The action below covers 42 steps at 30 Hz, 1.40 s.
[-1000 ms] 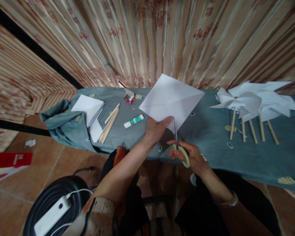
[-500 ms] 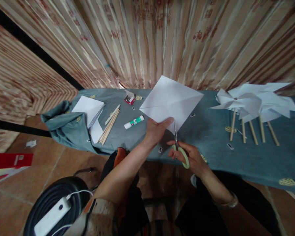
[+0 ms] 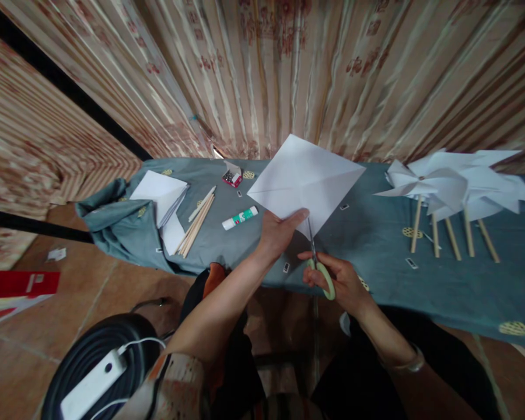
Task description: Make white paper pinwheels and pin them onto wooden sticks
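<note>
My left hand (image 3: 282,233) pinches the near-left edge of a square sheet of white paper (image 3: 306,175), thumb on top and fingers beneath. The sheet is turned like a diamond, with crease lines across it and a slit toward its left corner. My right hand (image 3: 343,283) is closed round the pale green handles of a pair of scissors (image 3: 313,251). Their blades lie at the sheet's near corner, beside my left thumb, and look nearly closed in the paper.
On the grey-green cloth (image 3: 367,245) lie a glue stick (image 3: 240,218), wooden sticks (image 3: 196,227), a small red box of pins (image 3: 232,175) and folded white paper (image 3: 160,189). Several paper pinwheels (image 3: 441,181) on sticks lie at the right. A curtain (image 3: 280,76) hangs behind.
The scissor blades have closed a little further at the paper's near corner. Both hands keep nearly the same place, and the whole view has shifted slightly.
</note>
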{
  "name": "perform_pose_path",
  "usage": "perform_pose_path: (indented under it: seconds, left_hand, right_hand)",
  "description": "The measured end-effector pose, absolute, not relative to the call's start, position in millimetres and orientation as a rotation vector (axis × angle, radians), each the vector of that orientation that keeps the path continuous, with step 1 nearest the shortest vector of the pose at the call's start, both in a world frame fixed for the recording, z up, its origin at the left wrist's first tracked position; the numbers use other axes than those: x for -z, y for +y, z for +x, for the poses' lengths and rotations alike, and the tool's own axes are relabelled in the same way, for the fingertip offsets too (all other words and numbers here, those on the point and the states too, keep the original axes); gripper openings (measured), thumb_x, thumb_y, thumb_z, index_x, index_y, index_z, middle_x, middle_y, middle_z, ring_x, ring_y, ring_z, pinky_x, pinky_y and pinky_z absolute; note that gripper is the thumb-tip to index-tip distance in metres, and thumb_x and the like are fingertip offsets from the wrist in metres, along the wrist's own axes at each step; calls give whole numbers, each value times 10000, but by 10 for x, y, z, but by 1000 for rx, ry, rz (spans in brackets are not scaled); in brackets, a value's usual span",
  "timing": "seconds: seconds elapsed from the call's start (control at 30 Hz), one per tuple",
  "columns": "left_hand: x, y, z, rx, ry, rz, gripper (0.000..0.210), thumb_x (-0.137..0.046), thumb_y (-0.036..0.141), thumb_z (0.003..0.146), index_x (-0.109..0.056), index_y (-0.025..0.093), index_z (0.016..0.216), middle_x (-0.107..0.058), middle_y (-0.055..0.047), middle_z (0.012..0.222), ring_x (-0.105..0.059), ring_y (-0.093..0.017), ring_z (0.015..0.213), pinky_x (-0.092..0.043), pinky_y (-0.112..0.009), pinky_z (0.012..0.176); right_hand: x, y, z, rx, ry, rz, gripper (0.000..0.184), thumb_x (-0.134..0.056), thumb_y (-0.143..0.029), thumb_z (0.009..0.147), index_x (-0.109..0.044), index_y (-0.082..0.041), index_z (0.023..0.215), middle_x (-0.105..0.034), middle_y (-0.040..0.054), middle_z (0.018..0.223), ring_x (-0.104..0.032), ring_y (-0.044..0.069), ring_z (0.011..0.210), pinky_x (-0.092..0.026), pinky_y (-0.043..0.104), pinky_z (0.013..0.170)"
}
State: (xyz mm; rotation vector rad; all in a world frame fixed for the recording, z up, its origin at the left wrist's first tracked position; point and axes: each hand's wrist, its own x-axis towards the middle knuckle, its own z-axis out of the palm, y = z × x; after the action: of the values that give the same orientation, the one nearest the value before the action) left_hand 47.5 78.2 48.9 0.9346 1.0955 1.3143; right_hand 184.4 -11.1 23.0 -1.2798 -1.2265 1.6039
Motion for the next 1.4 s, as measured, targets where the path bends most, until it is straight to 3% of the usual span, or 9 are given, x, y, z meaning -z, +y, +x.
perform_pose_path:
  seconds: [0.3, 0.7, 0.97, 1.2, 1.4]
  left_hand:
    - [-525, 783, 461, -1303, 1135, 961, 147, -741, 299, 708, -697, 193, 800, -756, -72, 956, -679, -214, 881, -508, -325, 833]
    - [-537, 781, 446, -1316, 1057, 924, 138, -743, 325, 712, -676, 209, 745, -734, -31, 825, -662, -192, 786, -492, -297, 765]
    - [-518, 798, 431, -1302, 1049, 899, 172, -743, 357, 715, -658, 207, 710, -733, -36, 840, -671, -205, 815, -497, -301, 742]
    - [-571, 776, 412, -1244, 1148, 899, 249, -754, 412, 713, -634, 198, 664, -735, -56, 806, -676, -244, 909, -506, -315, 748]
    - [-613, 758, 385, -1224, 1193, 890, 262, -757, 400, 707, -607, 213, 601, -727, -57, 745, -681, -257, 877, -503, -327, 734]
  right_hand:
    - [-236, -109, 1824, -1626, -1134, -1306, 464, -765, -455, 695, -673, -175, 1053, -678, 3, 682, -589, 130, 587, -508, 262, 561]
    - [-258, -94, 1806, -1610, -1083, -1339, 480, -804, -473, 636, -694, -182, 1002, -656, -14, 618, -563, 117, 532, -497, 254, 524]
    - [-264, -83, 1824, -1551, -1179, -1372, 468, -768, -511, 664, -710, -191, 1001, -648, -17, 602, -577, 122, 518, -506, 261, 513]
    - [-280, -83, 1828, -1567, -1094, -1385, 429, -804, -457, 626, -731, -200, 962, -621, -30, 555, -562, 124, 493, -507, 267, 504]
    - [-250, -86, 1843, -1598, -1050, -1401, 476, -823, -458, 597, -734, -191, 981, -640, -21, 588, -583, 133, 522, -506, 266, 516]
